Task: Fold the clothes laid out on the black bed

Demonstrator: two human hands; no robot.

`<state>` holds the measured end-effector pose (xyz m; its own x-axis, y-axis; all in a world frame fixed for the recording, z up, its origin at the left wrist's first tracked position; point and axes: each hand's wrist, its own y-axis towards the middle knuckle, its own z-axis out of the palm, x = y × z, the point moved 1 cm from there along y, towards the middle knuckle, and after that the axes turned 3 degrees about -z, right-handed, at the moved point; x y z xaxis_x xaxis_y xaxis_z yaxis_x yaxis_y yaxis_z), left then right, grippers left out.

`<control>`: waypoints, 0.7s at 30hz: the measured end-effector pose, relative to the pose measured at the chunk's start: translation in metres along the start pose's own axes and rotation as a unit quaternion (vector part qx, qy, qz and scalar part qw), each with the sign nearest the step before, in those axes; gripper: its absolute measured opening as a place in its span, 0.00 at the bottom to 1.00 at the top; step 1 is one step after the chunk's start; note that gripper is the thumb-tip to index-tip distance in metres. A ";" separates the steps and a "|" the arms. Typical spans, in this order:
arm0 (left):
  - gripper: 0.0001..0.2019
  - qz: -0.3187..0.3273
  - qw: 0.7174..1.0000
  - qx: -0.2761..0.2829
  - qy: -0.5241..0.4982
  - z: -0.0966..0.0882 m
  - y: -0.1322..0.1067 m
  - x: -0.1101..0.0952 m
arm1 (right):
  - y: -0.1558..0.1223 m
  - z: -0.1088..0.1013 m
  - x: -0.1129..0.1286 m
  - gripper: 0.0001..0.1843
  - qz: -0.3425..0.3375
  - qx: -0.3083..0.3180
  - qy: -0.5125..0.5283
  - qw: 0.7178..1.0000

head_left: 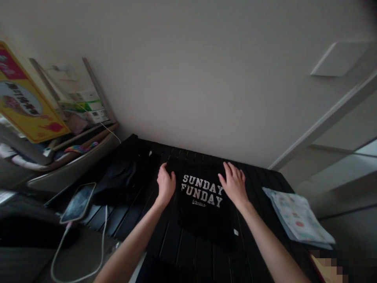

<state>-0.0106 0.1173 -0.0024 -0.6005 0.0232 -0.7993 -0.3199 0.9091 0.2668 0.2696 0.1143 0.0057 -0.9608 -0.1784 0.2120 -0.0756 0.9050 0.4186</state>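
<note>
A folded black garment (pixel 203 212) with white "SUNDAY FUNDAY" lettering lies on a black slatted table (pixel 176 251). My left hand (pixel 165 184) rests on the garment's left edge, fingers curled over the cloth near its top corner. My right hand (pixel 235 183) lies flat on the garment's right side, fingers stretched toward the wall. A small white tag shows at the garment's lower right.
A heap of dark clothes (pixel 123 173) lies left of the garment. A phone (pixel 78 203) on a white cable sits at the table's left edge. A light patterned folded cloth (pixel 297 218) lies at the right. Cluttered shelves with a yellow box (pixel 23 98) stand at the left.
</note>
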 end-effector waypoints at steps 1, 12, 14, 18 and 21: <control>0.21 0.027 0.999 0.022 0.008 0.009 -0.010 0.001 | -0.013 0.015 0.009 0.30 -0.009 0.008 0.003 1.000; 0.29 0.134 0.925 0.175 0.308 0.018 -0.091 0.057 | -0.112 0.089 0.022 0.33 -0.102 0.194 0.052 0.974; 0.29 0.127 0.923 0.180 0.316 -0.004 -0.098 0.067 | -0.111 0.079 0.010 0.33 -0.121 0.214 0.063 0.967; 0.19 0.123 0.928 0.201 0.288 -0.034 -0.104 0.085 | -0.117 0.058 0.016 0.32 -0.099 0.218 0.071 0.968; 0.20 0.087 0.946 0.159 0.267 -0.034 -0.084 0.091 | -0.128 0.041 0.057 0.35 -0.089 0.201 0.095 0.971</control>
<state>-0.0628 0.0289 -0.0791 -0.9359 0.0483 -0.3490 0.0044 0.9921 0.1255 0.2140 0.0046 -0.0719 -0.8593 -0.3799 0.3423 -0.3712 0.9238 0.0935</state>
